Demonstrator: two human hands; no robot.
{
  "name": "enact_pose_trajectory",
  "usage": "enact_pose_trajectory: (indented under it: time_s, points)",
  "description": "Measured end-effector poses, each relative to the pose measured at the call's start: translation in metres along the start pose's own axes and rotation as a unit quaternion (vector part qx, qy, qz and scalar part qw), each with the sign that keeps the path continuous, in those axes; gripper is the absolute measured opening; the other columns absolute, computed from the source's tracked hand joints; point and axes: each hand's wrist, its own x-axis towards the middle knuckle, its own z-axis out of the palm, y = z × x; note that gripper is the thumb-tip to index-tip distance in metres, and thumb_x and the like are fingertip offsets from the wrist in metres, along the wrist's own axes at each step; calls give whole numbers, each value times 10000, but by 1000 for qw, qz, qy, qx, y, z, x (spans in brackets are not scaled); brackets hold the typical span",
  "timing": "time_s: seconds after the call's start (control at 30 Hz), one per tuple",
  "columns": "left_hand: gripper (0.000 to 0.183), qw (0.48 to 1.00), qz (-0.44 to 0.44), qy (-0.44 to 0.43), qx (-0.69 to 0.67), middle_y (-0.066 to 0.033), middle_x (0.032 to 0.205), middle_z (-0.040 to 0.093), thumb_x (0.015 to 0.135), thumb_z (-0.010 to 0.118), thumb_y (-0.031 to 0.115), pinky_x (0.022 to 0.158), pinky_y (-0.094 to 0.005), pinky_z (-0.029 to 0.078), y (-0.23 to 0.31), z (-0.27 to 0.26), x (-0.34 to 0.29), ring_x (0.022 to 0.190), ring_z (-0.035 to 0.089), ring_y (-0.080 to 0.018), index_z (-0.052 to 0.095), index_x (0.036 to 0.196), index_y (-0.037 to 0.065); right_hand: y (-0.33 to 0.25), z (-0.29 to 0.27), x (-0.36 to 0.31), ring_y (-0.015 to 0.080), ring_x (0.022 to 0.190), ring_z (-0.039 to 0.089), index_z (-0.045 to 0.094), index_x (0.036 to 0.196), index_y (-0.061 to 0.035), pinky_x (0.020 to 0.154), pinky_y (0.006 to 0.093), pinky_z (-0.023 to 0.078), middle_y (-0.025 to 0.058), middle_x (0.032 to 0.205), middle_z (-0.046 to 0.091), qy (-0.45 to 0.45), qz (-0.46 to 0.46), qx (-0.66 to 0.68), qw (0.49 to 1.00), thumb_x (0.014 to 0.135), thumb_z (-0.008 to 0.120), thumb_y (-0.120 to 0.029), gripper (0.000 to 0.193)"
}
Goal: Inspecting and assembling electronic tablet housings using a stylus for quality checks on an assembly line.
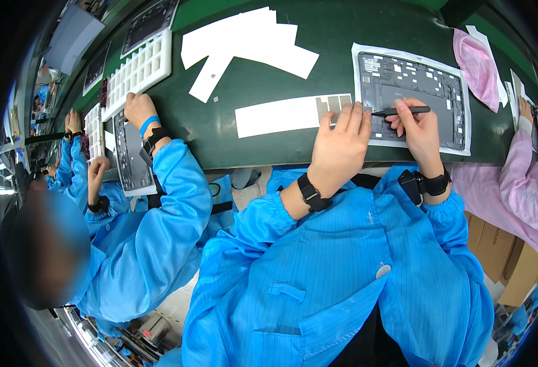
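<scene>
A dark grey tablet-like housing (411, 79), dotted with small white pieces, lies in a white-edged tray or sheet at the right of my work area. My right hand (420, 129) is closed around black, pointed tweezers (412, 111) over its lower left part. The tip points left, close to my left fingers. My left hand (342, 147) lies with fingers stretched over the right end of a white strip sheet (275, 117) and the housing's left edge. Grey rectangular pads (323, 105) sit on that strip end, partly hidden by my fingers.
Several loose white sheets (238, 40) overlap at the back of the green table (214, 144). A small grey square (216, 99) lies near them. At left, a co-worker's hand (139, 109) is beside a white compartment tray (137, 73). Pink cloth (477, 67) lies right; another co-worker sits beyond.
</scene>
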Motion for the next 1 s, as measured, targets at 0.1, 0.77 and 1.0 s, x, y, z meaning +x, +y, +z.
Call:
enact_pose_trajectory:
  time_s: [0.1,0.77,1.0]
  points:
    - [386,998,27,-26,47,-162,1204,582,794,556,147,939,-428,396,3,-3,6,1193,495,-258,610,1142,-12,3,1,-1,73,590,565,619,946,37,510,193,436,98,729,659,22,-6,-2,1000,955,603,-203,240]
    - [413,999,-36,-15,31,-195,1230,552,852,619,255,1024,-453,330,18,-2,5,1230,452,-323,616,1156,-24,-13,-16,12,97,569,558,610,943,24,482,198,408,115,725,640,65,-12,134,989,984,546,-272,305]
    - [242,971,-139,131,-144,-143,1170,611,826,638,138,968,-428,413,-42,-22,-16,1124,558,-320,668,1048,47,-40,3,22,94,565,563,628,918,29,494,195,421,106,718,650,84,-14,126,988,954,599,-212,245]
